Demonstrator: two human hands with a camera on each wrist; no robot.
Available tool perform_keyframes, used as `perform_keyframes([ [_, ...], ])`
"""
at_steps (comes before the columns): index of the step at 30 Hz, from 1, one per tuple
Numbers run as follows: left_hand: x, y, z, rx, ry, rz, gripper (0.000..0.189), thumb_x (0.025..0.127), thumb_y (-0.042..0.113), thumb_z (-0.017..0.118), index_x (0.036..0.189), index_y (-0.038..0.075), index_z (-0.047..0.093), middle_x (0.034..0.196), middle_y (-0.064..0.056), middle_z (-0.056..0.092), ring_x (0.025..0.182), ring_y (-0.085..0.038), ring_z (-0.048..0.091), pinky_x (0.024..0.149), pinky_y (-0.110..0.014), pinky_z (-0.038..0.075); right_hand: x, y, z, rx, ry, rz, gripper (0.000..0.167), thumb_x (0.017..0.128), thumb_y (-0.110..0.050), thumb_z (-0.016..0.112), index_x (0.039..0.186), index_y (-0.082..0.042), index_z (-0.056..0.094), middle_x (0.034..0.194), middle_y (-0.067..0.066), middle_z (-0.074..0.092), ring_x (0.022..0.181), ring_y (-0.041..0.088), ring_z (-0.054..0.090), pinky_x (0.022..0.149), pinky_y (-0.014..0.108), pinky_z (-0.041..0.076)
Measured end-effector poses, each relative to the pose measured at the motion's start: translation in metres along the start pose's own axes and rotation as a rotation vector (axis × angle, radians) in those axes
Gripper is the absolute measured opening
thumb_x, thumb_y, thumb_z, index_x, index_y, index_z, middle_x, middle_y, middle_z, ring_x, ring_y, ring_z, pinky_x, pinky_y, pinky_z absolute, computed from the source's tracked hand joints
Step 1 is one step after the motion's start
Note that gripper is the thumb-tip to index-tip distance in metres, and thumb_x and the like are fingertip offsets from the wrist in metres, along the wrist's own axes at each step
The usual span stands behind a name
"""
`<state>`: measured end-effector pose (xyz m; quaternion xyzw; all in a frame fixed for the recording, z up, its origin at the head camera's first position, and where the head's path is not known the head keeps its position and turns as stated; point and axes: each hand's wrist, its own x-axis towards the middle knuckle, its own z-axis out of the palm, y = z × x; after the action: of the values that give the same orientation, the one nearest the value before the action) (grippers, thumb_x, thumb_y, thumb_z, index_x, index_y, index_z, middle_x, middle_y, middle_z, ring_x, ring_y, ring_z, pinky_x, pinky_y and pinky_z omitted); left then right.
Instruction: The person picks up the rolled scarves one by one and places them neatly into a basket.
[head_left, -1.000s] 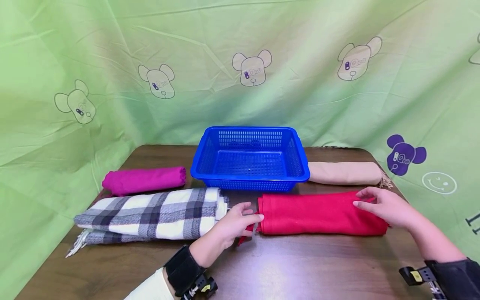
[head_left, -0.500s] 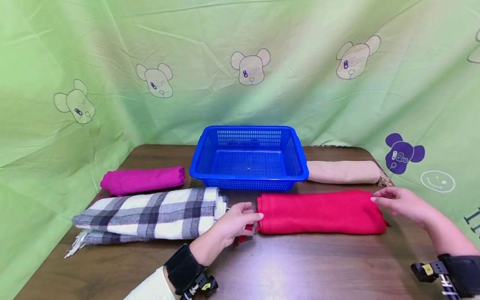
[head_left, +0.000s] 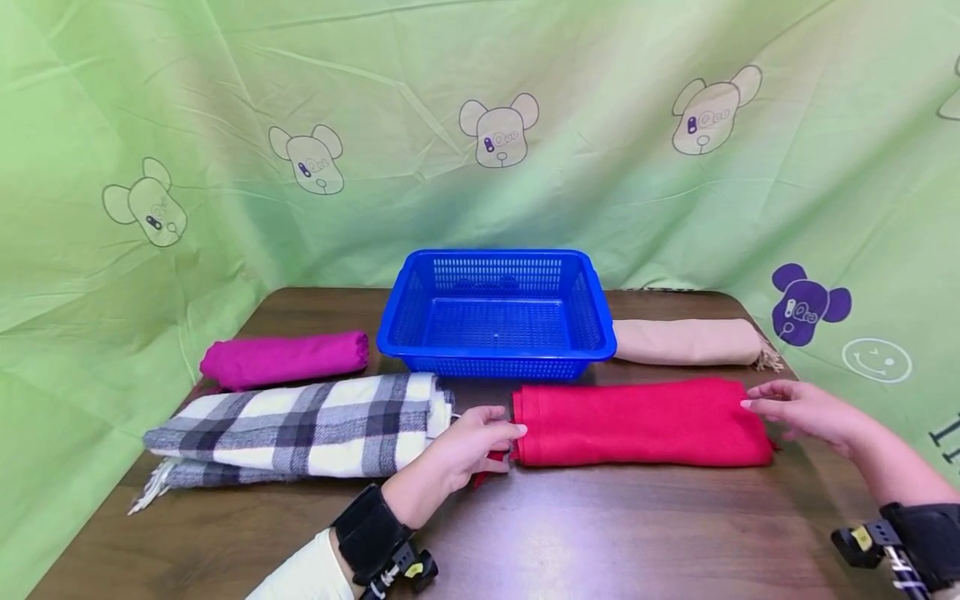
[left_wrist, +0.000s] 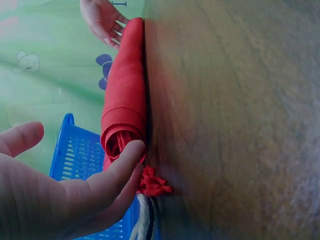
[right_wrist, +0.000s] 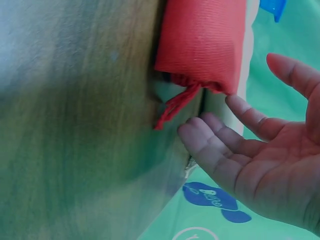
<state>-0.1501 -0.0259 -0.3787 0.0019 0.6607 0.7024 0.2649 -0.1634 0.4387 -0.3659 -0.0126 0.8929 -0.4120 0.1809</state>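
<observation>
"Head view: the hands?"
"Left hand [head_left: 474, 442] and right hand [head_left: 813, 414] are flanking the rolled red scarf [head_left: 641, 423] near the right edge of the worktop [head_left: 592, 533], fingers apart, contact unclear; green curtain [head_left: 585, 196] is hanging behind."

We've got 4 bundled scarves [head_left: 641, 423] [head_left: 300, 429] [head_left: 288, 360] [head_left: 682, 342] here, 2 bare hands [head_left: 474, 444] [head_left: 813, 412], 2 black wrist straps [head_left: 369, 533] [head_left: 924, 542], 1 blue plastic basket [head_left: 495, 369], 1 wooden table [head_left: 637, 533], 1 green backdrop [head_left: 600, 200]!

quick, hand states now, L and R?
Left hand: open, at one end of the red cloth.
Right hand: open, at the other end.
</observation>
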Motion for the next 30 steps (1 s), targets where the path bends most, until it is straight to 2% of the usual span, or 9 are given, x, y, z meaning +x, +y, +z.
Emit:
perform_keyframes([
  [2, 0.001, 0.0, 0.0, -0.004, 0.004, -0.006, 0.073, 0.089, 0.009, 0.065, 0.143, -0.016, 0.024, 0.139, -0.034, 0.042, 0.124, -0.047, 0.046, 0.09, -0.058, 0.049, 0.001, 0.003, 0.001, 0.055, -0.023, 0.027, 0.058, 0.1, -0.019, 0.05, 0.13, 0.026, 0.028, 0.119, 0.031, 0.055, 0.106, 0.042, 0.058, 0.079, 0.048, 0.057],
  [6, 0.003, 0.001, 0.002, -0.021, 0.013, -0.023, 0.072, 0.089, 0.009, 0.066, 0.143, -0.016, 0.026, 0.136, -0.032, 0.046, 0.123, -0.047, 0.047, 0.089, -0.059, 0.05, 0.003, 0.008, 0.004, 0.153, -0.027, 0.08, 0.065, 0.1, -0.02, 0.05, 0.133, 0.027, 0.02, 0.116, 0.023, 0.059, 0.101, 0.03, 0.061, 0.08, 0.048, 0.057],
  [11, 0.007, 0.001, 0.006, -0.057, 0.02, -0.042, 0.071, 0.088, 0.008, 0.066, 0.143, -0.015, 0.027, 0.135, -0.033, 0.046, 0.124, -0.048, 0.045, 0.087, -0.059, 0.051, 0.006, 0.009, 0.006, 0.185, -0.016, 0.104, 0.069, 0.1, -0.023, 0.05, 0.135, 0.027, 0.017, 0.113, 0.019, 0.059, 0.098, 0.022, 0.06, 0.079, 0.048, 0.057],
  [17, 0.014, -0.002, 0.014, -0.081, 0.04, -0.045, 0.07, 0.084, 0.007, 0.069, 0.141, -0.013, 0.033, 0.126, -0.026, 0.051, 0.114, -0.039, 0.05, 0.083, -0.057, 0.054, 0.01, 0.006, 0.011, 0.232, -0.02, 0.126, 0.069, 0.099, -0.021, 0.051, 0.135, 0.026, 0.015, 0.103, 0.01, 0.06, 0.089, 0.017, 0.06, 0.08, 0.049, 0.057],
  [21, 0.019, -0.006, 0.021, -0.096, 0.063, -0.043, 0.069, 0.083, 0.006, 0.069, 0.139, -0.013, 0.035, 0.127, -0.024, 0.048, 0.114, -0.037, 0.049, 0.08, -0.057, 0.055, 0.011, 0.006, 0.014, 0.24, -0.008, 0.128, 0.064, 0.099, -0.019, 0.05, 0.133, 0.025, 0.018, 0.096, 0.005, 0.058, 0.084, 0.015, 0.06, 0.078, 0.047, 0.057],
  [24, 0.024, -0.007, 0.025, -0.116, 0.076, -0.038, 0.061, 0.082, 0.004, 0.068, 0.133, -0.013, 0.039, 0.124, -0.021, 0.048, 0.114, -0.034, 0.048, 0.079, -0.058, 0.055, 0.012, 0.007, 0.015, 0.243, 0.002, 0.127, 0.061, 0.099, -0.017, 0.05, 0.131, 0.024, 0.019, 0.095, 0.004, 0.057, 0.082, 0.015, 0.06, 0.077, 0.045, 0.058],
  [30, 0.034, -0.008, 0.034, -0.167, 0.073, -0.032, 0.037, 0.085, 0.0, 0.059, 0.12, -0.01, 0.05, 0.107, -0.017, 0.058, 0.097, -0.028, 0.058, 0.08, -0.065, 0.051, 0.013, 0.01, 0.018, 0.33, 0.009, 0.128, 0.058, 0.096, -0.011, 0.053, 0.129, 0.021, 0.018, 0.089, 0.002, 0.061, 0.077, 0.016, 0.065, 0.072, 0.042, 0.059],
])
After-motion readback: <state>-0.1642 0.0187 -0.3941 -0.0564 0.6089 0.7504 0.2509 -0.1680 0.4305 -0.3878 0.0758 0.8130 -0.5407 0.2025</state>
